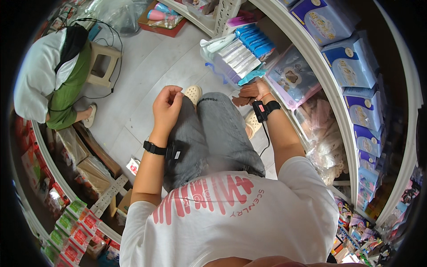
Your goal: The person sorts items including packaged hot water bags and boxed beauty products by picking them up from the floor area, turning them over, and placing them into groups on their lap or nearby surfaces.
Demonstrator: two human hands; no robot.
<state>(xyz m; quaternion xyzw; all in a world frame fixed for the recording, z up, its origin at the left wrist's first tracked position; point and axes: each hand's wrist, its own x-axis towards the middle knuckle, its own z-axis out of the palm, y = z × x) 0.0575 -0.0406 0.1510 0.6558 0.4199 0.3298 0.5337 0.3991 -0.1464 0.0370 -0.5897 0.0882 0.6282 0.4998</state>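
My right hand (262,90) is at the low shelf on the right, its fingers closed on a brown soft item (245,94) with strip-like ends that hangs over the shelf's edge. Its exact kind cannot be made out. Just beyond that hand is a clear plastic bag (222,62) with white packs (240,58) in it, and blue packs (255,40) stand beside them. Above my left knee, my left hand (167,107) is curled with the fingertips drawn together, and nothing shows in it. Both wrists wear black straps.
Tissue-like blue and purple packages (349,62) line the right shelf. Below it lie a pink-edged clear bag (293,78) and pale bagged goods (327,147). Another person (58,75) is at the left, by a beige stool (103,64) and a black cable. A red box (162,24) stands ahead.
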